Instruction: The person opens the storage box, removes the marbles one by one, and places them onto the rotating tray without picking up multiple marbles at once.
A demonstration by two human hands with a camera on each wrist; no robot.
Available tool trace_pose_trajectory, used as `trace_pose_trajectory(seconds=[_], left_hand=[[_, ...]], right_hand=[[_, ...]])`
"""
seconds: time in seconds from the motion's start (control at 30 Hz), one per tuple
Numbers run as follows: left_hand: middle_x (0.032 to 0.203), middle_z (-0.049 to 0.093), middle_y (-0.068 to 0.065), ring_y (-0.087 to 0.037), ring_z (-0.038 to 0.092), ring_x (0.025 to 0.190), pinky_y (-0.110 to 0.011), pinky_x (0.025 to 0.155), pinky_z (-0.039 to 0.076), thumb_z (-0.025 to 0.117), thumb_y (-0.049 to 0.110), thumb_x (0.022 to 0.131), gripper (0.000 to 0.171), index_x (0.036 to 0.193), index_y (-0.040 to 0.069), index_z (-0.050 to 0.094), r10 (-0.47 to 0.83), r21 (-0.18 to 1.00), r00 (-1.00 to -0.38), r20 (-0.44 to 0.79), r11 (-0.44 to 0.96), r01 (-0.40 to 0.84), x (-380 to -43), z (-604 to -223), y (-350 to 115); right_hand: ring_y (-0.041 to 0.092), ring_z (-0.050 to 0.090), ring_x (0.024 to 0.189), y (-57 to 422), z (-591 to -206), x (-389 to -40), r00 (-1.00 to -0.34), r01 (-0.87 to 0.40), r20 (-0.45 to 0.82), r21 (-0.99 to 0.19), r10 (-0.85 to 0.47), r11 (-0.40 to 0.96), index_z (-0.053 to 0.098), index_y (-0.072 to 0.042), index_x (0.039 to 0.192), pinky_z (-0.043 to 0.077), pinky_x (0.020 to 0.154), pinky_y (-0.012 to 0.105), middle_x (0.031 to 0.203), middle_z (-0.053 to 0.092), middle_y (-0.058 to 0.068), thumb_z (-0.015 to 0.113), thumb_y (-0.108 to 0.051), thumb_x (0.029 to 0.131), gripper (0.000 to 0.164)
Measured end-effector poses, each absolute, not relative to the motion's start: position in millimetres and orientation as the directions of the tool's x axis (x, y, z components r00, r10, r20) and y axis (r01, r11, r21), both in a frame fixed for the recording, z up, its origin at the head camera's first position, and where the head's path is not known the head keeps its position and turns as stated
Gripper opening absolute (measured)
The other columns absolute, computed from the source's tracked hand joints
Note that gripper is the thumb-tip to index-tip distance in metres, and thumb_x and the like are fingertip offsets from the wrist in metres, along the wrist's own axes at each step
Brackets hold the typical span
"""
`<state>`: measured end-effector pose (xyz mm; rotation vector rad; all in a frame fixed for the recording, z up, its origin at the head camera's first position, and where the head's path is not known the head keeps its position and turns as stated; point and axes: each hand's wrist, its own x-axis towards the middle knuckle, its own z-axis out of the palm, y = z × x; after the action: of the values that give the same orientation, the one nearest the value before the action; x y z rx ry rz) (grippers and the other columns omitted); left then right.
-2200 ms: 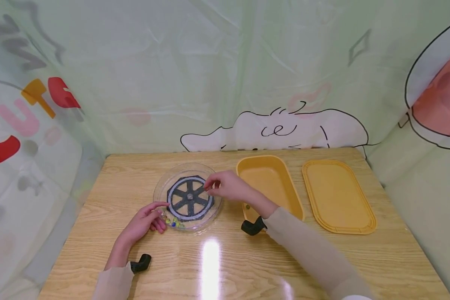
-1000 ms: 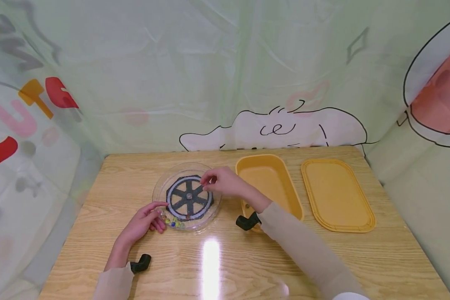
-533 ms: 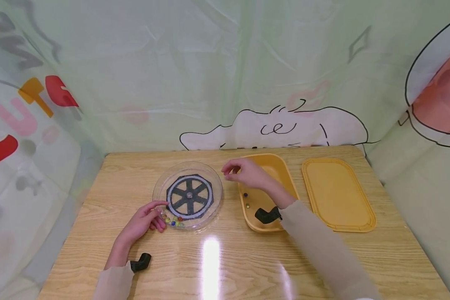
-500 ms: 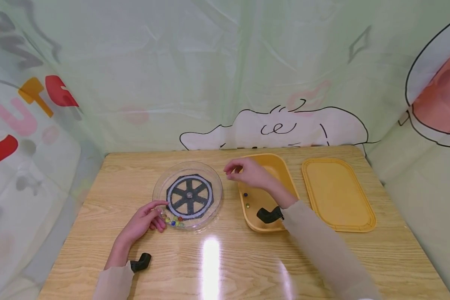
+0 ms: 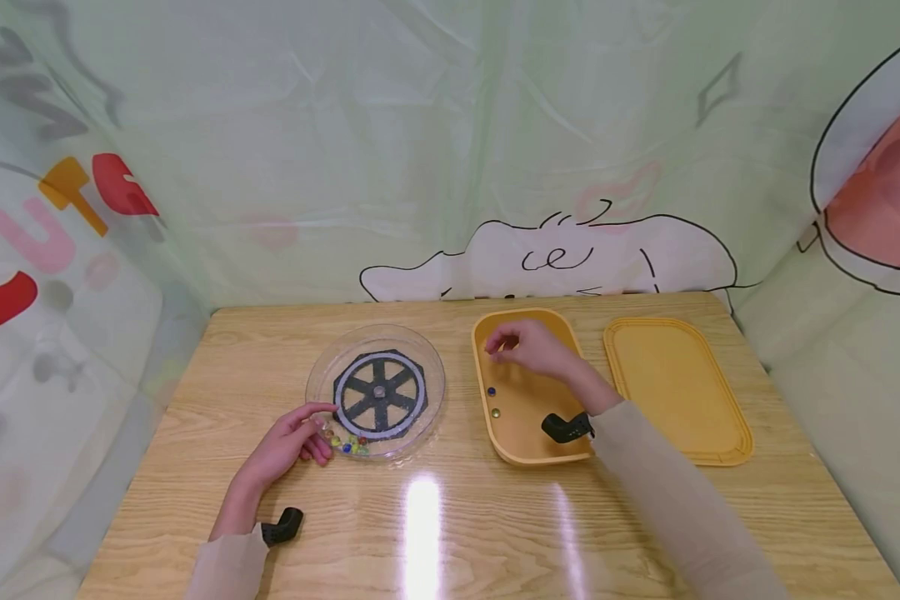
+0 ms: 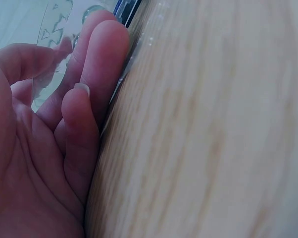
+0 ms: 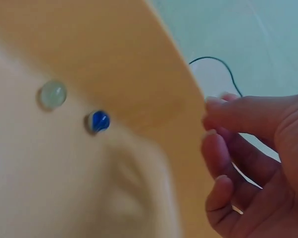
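A clear round dish [image 5: 429, 421] stands on the left of the table, a dark spoked wheel [image 5: 380, 421] seen through it. Several glass marbles [image 5: 347, 447] gather at its near-left edge. My left hand [image 5: 288, 437] rests beside that edge, index finger reaching over the rim and other fingertips against the dish's side. Over the orange tub [image 5: 525, 446] is my right hand [image 5: 532, 346], fingers loosely bent, thumb and index tips close together with nothing seen between them. Below it in the tub lie a blue marble [image 7: 99, 120] and a pale greenish marble [image 7: 53, 94].
An orange lid [image 5: 678, 392] lies flat to the right of the tub, partly behind the right forearm. Black wrist mounts [image 5: 567, 427] stick out from both wrists. A printed curtain [image 5: 420, 167] hangs behind the wooden table [image 5: 345, 533] and at both sides.
A reddish marble left my right hand and rolled to the others at the dish's near edge. My right hand then moved right, over the tub. The left hand has stayed in place.
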<state>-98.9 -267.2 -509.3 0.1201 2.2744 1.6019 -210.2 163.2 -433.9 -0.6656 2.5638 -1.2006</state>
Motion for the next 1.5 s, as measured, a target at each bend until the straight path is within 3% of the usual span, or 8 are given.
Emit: trace_pose_trajectory(seconds=[0.23, 0.5, 1.13, 1.5], left_hand=[[0.081, 0.069, -0.015, -0.030, 0.069, 0.068, -0.029, 0.060, 0.049, 0.042, 0.022, 0.109, 0.034, 0.138, 0.010, 0.054, 0.267, 0.924, -0.935, -0.235, 0.359, -0.130, -99, -510, -267], [0.081, 0.069, -0.015, -0.030, 0.069, 0.068, -0.029, 0.060, 0.049, 0.041, 0.022, 0.109, 0.034, 0.138, 0.010, 0.054, 0.274, 0.927, -0.933, -0.234, 0.352, -0.129, -100, -510, -267], [0.081, 0.069, -0.015, -0.030, 0.069, 0.068, -0.030, 0.060, 0.050, 0.042, 0.022, 0.109, 0.034, 0.138, 0.011, 0.054, 0.276, 0.930, -0.934, -0.226, 0.346, -0.122, -102, -509, -267], [0.082, 0.069, -0.015, -0.029, 0.069, 0.068, -0.029, 0.060, 0.049, 0.042, 0.022, 0.109, 0.034, 0.138, 0.009, 0.054, 0.282, 0.932, -0.933, -0.225, 0.343, -0.121, -100, -511, -269]], right_hand=[[0.018, 0.058, 0.079, 169, -441, -212, -0.772, -0.280, -0.182, -0.763, -0.609, 0.582, 0.074, -0.005, 0.095, 0.048, 0.074, 0.031, 0.088, 0.070, 0.006, 0.074, 0.001, 0.085, 0.011], [0.013, 0.058, 0.077, 170, -452, -215, -0.678, -0.319, -0.261, -0.738, -0.688, 0.594, 0.076, -0.006, 0.095, 0.049, 0.074, 0.029, 0.086, 0.070, -0.001, 0.079, -0.003, 0.081, 0.014], [0.010, 0.055, 0.075, 162, -455, -216, -0.672, -0.351, -0.300, -0.676, -0.677, 0.648, 0.076, -0.007, 0.090, 0.047, 0.072, 0.025, 0.080, 0.065, -0.003, 0.079, 0.000, 0.081, 0.012], [0.010, 0.058, 0.074, 165, -454, -217, -0.674, -0.343, -0.285, -0.696, -0.681, 0.631, 0.076, -0.007, 0.092, 0.050, 0.072, 0.027, 0.080, 0.068, -0.003, 0.079, -0.002, 0.082, 0.011]])
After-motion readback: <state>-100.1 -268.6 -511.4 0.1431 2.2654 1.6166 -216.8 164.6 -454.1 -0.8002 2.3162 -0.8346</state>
